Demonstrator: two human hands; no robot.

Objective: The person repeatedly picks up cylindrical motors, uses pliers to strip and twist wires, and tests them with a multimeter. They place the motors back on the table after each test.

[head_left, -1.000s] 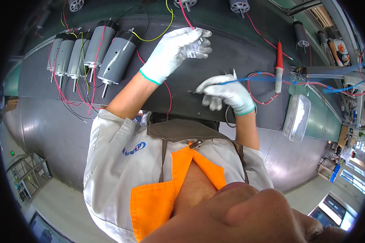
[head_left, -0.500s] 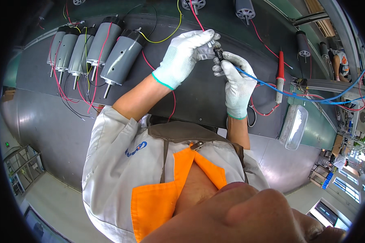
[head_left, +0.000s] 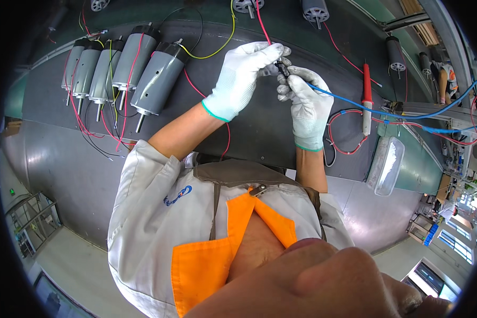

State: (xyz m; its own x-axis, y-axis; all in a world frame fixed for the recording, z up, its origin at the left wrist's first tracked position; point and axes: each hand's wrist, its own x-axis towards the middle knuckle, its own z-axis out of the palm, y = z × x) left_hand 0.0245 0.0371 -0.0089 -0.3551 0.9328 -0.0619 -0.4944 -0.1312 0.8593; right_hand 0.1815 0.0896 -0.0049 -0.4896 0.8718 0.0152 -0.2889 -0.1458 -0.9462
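Note:
My left hand, in a white knit glove with a green cuff, pinches a red wire that runs up from the fingertips. My right hand, gloved alike, is closed on a small black clip at the end of a blue cable. The two hands' fingertips nearly meet at the clip. Fingers hide the wire's end, so I cannot tell whether the clip grips it. Left of my hands lies a large grey motor with a bare shaft, beside several similar motors.
A red-and-white test probe with a coiled red lead lies right of my right hand. Beyond it sits a clear plastic tray. More motors stand at the far side, with loose wires on the dark worktop.
My hands stay together at the clip and have shifted only slightly. The blue cable hangs a little differently to the right.

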